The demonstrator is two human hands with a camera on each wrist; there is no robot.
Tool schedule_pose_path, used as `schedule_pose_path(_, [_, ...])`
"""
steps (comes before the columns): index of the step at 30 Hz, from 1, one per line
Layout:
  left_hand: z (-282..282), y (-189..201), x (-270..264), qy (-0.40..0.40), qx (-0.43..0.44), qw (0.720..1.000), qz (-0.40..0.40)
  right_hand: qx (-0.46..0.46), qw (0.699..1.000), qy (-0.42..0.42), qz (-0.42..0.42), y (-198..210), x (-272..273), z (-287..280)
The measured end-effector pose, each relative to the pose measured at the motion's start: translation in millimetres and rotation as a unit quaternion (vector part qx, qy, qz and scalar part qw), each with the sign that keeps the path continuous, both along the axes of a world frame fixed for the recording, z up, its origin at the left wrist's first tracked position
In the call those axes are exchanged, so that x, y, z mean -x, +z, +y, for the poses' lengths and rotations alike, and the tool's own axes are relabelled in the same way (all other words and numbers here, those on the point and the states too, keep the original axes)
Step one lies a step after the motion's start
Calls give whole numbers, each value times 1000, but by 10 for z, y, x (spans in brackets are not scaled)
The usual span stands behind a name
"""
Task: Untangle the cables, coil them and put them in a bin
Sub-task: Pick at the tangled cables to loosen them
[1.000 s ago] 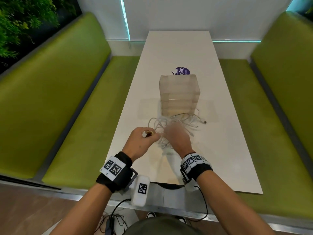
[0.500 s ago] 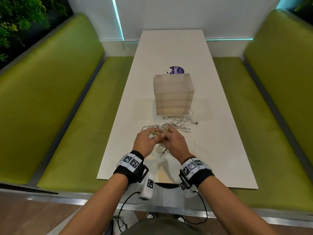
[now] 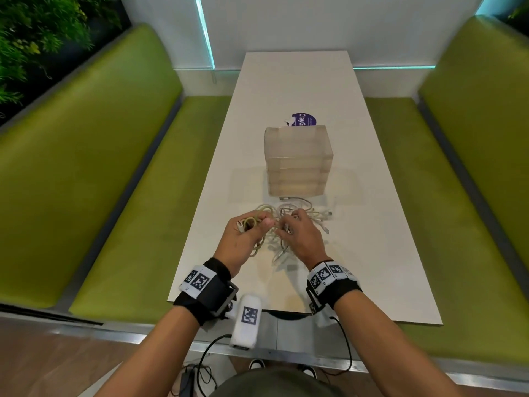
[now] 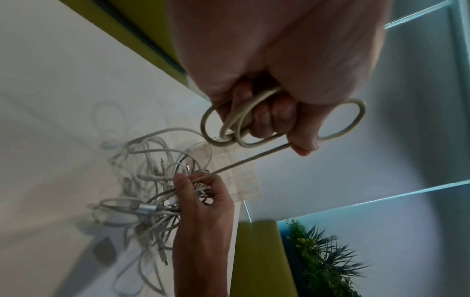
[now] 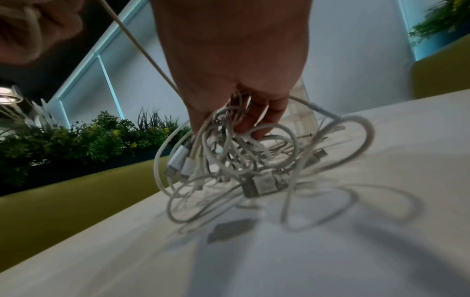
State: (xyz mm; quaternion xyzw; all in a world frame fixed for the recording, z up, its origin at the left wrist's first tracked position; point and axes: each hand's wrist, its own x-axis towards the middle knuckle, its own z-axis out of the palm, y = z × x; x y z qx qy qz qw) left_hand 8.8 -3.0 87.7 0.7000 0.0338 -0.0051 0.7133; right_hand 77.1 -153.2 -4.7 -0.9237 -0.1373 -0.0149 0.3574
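Bare forearms. Black wrist straps (image 3: 206,296) on both wrists, white blocks with black square-pattern markers (image 3: 326,275) on top, white camera unit (image 3: 247,319), black cables (image 3: 347,348) trailing down.

A knot of white cables (image 3: 289,224) sits lifted partly off the worktop, plugs dangling. At its 9 o'clock a beige cable (image 4: 257,128) is wound into small loops, one strand running taut into the knot. At 12 o'clock stands the translucent stacked bin (image 3: 297,161), upright.
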Motion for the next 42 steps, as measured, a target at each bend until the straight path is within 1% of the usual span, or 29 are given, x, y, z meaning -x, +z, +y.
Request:
schedule_pose_path(3, [46,4,24,0,0,1000,-9,-13,1000,17,-1,28,-1,23])
schedule_pose_path(6, [100,-78,-13,25,-29,999,10,-39,998,34,-21,12,35,42])
schedule_pose_path(8, [106,-166,-72,25,-76,996,35,-55,997,42,-31,3,71,39])
schedule_pose_path(10, [86,-291,-139,2,-159,985,63,-59,996,45,-47,-3,92,26])
schedule_pose_path(12, [71,-450,-173,-26,-261,962,70,-64,995,46,-56,2,89,10])
schedule_pose_path(15, [58,-549,-194,0,-380,925,26,-56,994,69,-70,19,66,-34])
schedule_pose_path(16, [55,-549,-204,6,-425,905,8,-56,993,74,-75,22,65,-54])
schedule_pose_path(18, [36,-494,-213,-15,-503,864,-8,-60,992,79,-79,38,71,-83])
schedule_pose_path(20, [50,-432,-252,-57,-552,832,10,-59,991,90,-81,48,82,-90])
schedule_pose_path(23, [57,-319,-334,-143,-601,784,66,-24,989,106,-101,33,99,-76])
schedule_pose_path(24, [53,-283,-351,-173,-603,774,87,-8,989,108,-104,21,104,-67])
schedule_pose_path(25, [57,-256,-367,-203,-591,773,111,7,988,108,-106,12,109,-56])
schedule_pose_path(26, [62,-223,-373,-232,-554,788,136,22,989,107,-104,2,111,-42])
schedule_pose_path(28, [96,-166,-353,-265,-433,848,155,40,990,98,-94,-17,112,-26])
schedule_pose_path(29, [118,-137,-331,-262,-368,879,152,43,990,91,-95,-28,100,-30])
schedule_pose_path(30, [139,-90,-295,-249,-312,905,147,43,991,84,-99,-38,80,-39])
schedule_pose_path(31, [163,-51,-258,-232,-267,924,144,42,991,77,-99,-51,51,-48])
schedule_pose_path(32, [187,-17,-225,-219,-232,937,141,40,992,70,-99,-57,16,-61])
schedule_pose_path(36, [271,85,-106,-212,-121,961,133,30,992,61,-108,-52,-71,-78])
schedule_pose_path(37, [295,79,-85,-195,-92,967,136,31,992,60,-107,-51,-81,-75])
schedule_pose_path(39, [319,8,-69,-125,-52,981,141,24,992,67,-103,-75,-88,-53])
schedule_pose_path(40, [308,-43,-73,-79,-51,986,134,12,992,73,-100,-80,-80,-35])
schedule_pose_path(42, [252,-155,-105,5,-78,991,107,-7,992,82,-97,-78,-64,-3])
